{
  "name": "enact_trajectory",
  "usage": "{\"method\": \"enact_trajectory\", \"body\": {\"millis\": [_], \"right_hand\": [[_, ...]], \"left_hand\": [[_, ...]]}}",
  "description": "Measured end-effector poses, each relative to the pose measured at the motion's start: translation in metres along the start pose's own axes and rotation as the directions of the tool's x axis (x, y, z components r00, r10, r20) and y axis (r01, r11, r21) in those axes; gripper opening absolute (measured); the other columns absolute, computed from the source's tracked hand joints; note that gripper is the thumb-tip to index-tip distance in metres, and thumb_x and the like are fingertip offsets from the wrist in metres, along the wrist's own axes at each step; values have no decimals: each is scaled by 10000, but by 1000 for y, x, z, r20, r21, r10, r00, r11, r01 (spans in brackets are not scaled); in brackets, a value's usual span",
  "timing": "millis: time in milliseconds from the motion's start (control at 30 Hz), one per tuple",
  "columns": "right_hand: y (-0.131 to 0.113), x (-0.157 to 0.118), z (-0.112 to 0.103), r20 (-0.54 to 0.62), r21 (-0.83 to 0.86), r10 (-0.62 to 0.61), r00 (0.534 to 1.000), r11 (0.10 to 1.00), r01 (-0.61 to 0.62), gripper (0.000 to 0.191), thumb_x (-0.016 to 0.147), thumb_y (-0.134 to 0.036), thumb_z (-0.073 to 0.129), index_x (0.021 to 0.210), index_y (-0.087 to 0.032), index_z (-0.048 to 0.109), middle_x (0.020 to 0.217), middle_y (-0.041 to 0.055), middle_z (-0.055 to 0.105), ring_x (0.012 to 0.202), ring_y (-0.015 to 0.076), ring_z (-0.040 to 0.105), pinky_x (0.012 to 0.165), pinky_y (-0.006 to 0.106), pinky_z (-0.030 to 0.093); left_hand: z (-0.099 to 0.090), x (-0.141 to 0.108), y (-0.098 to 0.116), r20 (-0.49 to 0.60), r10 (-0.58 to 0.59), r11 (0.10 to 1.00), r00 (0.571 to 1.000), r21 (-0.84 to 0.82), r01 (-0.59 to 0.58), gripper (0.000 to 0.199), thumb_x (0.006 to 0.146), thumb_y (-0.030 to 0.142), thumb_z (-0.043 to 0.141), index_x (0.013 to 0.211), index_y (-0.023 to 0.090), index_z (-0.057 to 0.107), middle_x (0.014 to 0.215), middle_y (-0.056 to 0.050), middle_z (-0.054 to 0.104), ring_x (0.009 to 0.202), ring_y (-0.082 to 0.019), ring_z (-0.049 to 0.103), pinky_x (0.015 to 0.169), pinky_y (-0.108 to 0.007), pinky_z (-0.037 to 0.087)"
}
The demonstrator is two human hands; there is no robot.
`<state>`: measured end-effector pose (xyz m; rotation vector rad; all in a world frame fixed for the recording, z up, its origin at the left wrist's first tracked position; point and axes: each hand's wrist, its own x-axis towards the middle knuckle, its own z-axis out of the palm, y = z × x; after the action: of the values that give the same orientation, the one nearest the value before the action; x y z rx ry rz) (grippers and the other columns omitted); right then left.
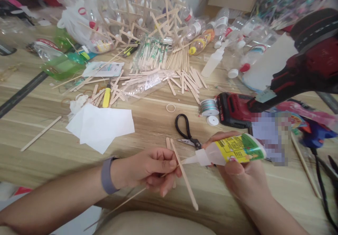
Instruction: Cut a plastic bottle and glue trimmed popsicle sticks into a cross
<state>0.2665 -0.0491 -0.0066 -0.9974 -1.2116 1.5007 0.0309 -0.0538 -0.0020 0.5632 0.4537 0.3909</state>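
Observation:
My left hand, with a grey wristband, pinches a thin bamboo skewer and wooden craft sticks joined near its fingertips. One stick slants down to the right; another shows partly behind the fingers. My right hand is wrapped round a glue bottle with a yellow and green label. The bottle lies sideways, its clear nozzle pointing left at the sticks beside my left fingertips; whether it touches them I cannot tell. Just beyond the bottle, black-handled scissors rest on the table.
White paper sheets lie to the left, near a yellow-handled tool. Loose craft sticks, skewers and plastic bottles crowd the back. A thread spool stands by a red and black power tool at right.

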Motion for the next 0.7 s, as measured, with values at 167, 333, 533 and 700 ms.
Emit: {"method": "enact_trajectory", "body": {"millis": [167, 333, 533, 700], "right_hand": [[-2, 1, 1, 4, -27, -16, 1000, 1000, 16, 457, 742, -576, 739, 1097, -328, 592, 886, 25, 701, 651, 203, 634, 574, 340, 556], [-3, 1, 1, 6, -30, -32, 999, 999, 32, 453, 748, -561, 744, 1090, -302, 598, 864, 31, 693, 652, 196, 632, 562, 322, 552], [-4, 1, 2, 15, 5, -17, 1000, 1000, 17, 463, 736, -564, 753, 1086, -301, 602, 870, 20, 690, 651, 180, 634, 574, 312, 558], [-9, 1, 6, -5, -31, 12, 1000, 999, -12, 464, 712, -571, 767, 1057, -310, 600, 849, 49, 690, 645, 224, 632, 547, 365, 556]], "left_hand": [[-2, 0, -1, 40, -14, 1000, 999, -10, 14, 343, 859, 485, 641, 821, 149, 586, 497, 36, 592, 287, -43, 217, 296, -216, 103], [-2, 1, -2, 22, -8, 1000, 1000, -1, 8, 345, 859, 475, 644, 833, 133, 608, 483, 41, 580, 287, -37, 238, 292, -200, 112], [-2, 0, 0, -42, -45, 999, 998, 8, 45, 331, 814, 476, 692, 810, 164, 582, 483, 41, 597, 285, -46, 283, 284, -193, 137], [-1, 1, -1, -60, -60, 998, 996, 8, 61, 358, 770, 497, 719, 765, 166, 580, 466, 38, 601, 260, -45, 288, 270, -195, 155]]}}
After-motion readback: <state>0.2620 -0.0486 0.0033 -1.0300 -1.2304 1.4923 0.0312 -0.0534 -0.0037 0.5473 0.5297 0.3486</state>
